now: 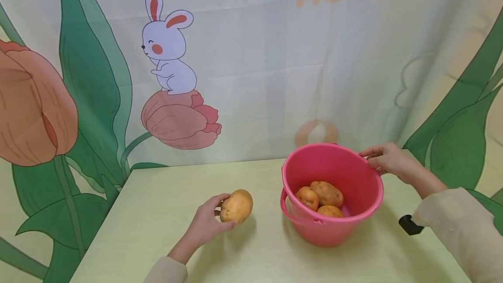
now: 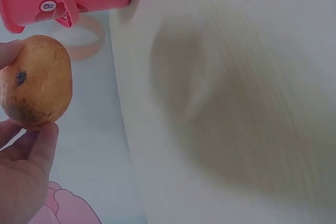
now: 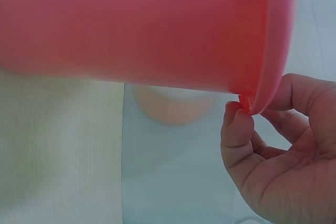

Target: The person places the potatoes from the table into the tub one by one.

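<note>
My left hand (image 1: pixel 209 222) holds a potato (image 1: pixel 237 207) between thumb and fingers, above the table and left of the bucket. Dark blemishes mark that potato (image 2: pixel 39 85) in the left wrist view. A pink bucket (image 1: pixel 326 235) stands on the table at right of centre, with several potatoes (image 1: pixel 327 193) lying at its bottom. At the bucket's right rim, my right hand (image 1: pixel 387 160) grips the edge. Its thumb and fingertips pinch the rim (image 3: pixel 281 40) in the right wrist view.
The pink handle (image 1: pixel 291 215) hangs down at the bucket's front left. A small black object (image 1: pixel 411 225) shows beside the right sleeve. Behind the pale table (image 1: pixel 165 195) hangs a printed curtain (image 1: pixel 251 77) with a rabbit and tulips.
</note>
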{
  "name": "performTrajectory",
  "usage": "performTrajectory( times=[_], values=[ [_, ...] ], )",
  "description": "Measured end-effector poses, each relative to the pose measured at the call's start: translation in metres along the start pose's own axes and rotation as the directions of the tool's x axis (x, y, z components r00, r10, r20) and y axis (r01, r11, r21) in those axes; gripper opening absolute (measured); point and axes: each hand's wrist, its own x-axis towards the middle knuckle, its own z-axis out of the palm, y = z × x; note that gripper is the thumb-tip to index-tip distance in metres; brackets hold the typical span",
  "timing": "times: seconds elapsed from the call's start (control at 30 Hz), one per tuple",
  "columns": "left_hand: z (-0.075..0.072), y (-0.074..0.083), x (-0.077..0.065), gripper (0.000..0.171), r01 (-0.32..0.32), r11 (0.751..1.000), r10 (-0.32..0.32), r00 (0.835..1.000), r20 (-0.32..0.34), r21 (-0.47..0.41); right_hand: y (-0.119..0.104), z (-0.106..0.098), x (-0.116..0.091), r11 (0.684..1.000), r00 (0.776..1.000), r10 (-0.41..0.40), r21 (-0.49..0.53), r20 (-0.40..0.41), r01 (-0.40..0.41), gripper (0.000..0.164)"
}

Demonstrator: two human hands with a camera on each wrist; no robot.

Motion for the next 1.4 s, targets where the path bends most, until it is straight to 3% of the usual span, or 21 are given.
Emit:
performTrajectory(
  times=[0.37,0.97,1.4],
  values=[
    [-0.006,0.014,0.003,0.065,-0.044,0.999,0.044,0.999,0.021,-0.011,0.001,0.001,0.001,1.000,1.000,-0.006,-0.005,-0.006,0.006,0.043],
    [-0.013,0.035,0.010,0.067,-0.027,0.999,0.029,0.999,0.045,-0.037,0.001,0.001,0.001,1.000,1.000,-0.008,-0.009,-0.003,0.008,0.042],
    [-0.022,0.056,0.017,0.066,-0.090,0.996,0.091,0.994,0.063,-0.027,0.000,0.001,0.001,1.000,1.000,-0.006,-0.009,-0.003,0.006,0.042]
  ],
)
